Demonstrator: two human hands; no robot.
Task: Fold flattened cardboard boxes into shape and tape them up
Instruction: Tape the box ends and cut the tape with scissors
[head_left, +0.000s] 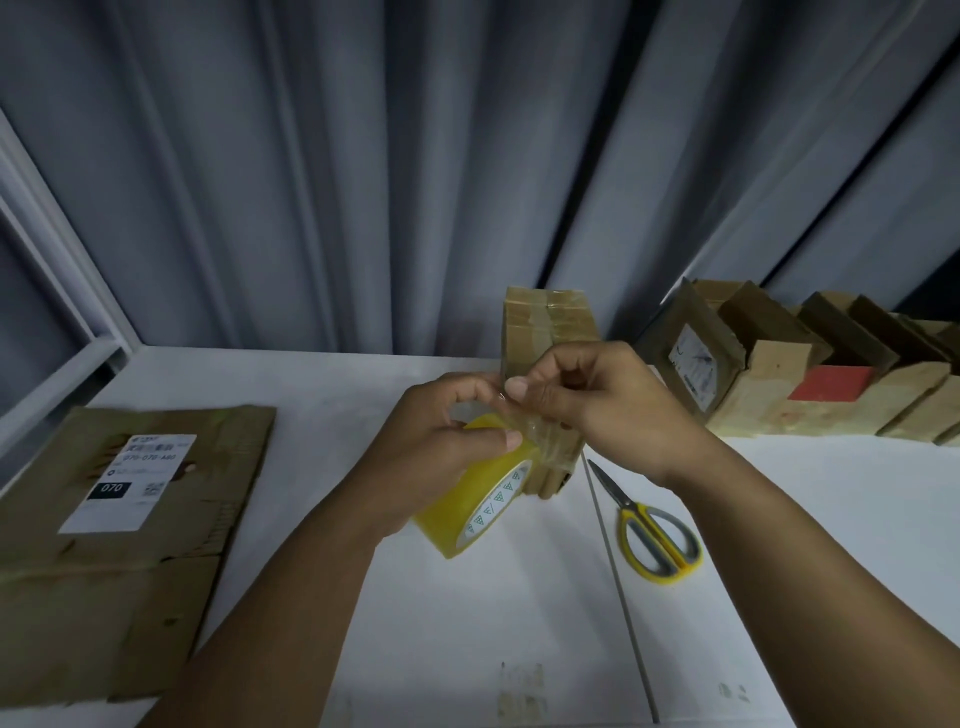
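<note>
left hand (441, 441): grips the tape roll (467, 512), fingers curled round its rim, thumb flat on the outer yellow face; held above the surface, mid-frame.
right hand (587, 405): just right of the left hand and nearly touching it; thumb and fingers pinch the tape end (540, 441), other fingers curled in.
tape roll: yellowish clear tape on a white core with green triangle print; tilted, core opening faces lower right.
tape end: short clear strip pulled off the roll, running up to the right hand's pinch; crinkled, shiny.
box bundle (550, 322): brown cardboard pieces taped together, standing upright on the surface right behind both hands; middle part hidden by the hands; cannot tell if the tape end touches it.
flat cardboard (104, 545): lies flat at the left edge of the surface, white shipping label (130, 483) on top, black patch reading 070.
scissors (654, 535): yellow and grey handles, blades shut, flat on the surface below the right wrist, tips pointing away.
folded boxes (779, 395): row of small brown boxes along the far right of the surface, some leaning; one red face (831, 384) among them.
surface (467, 623): white, seam running down right of centre.
curtain (363, 156): grey pleats behind the surface.
</note>
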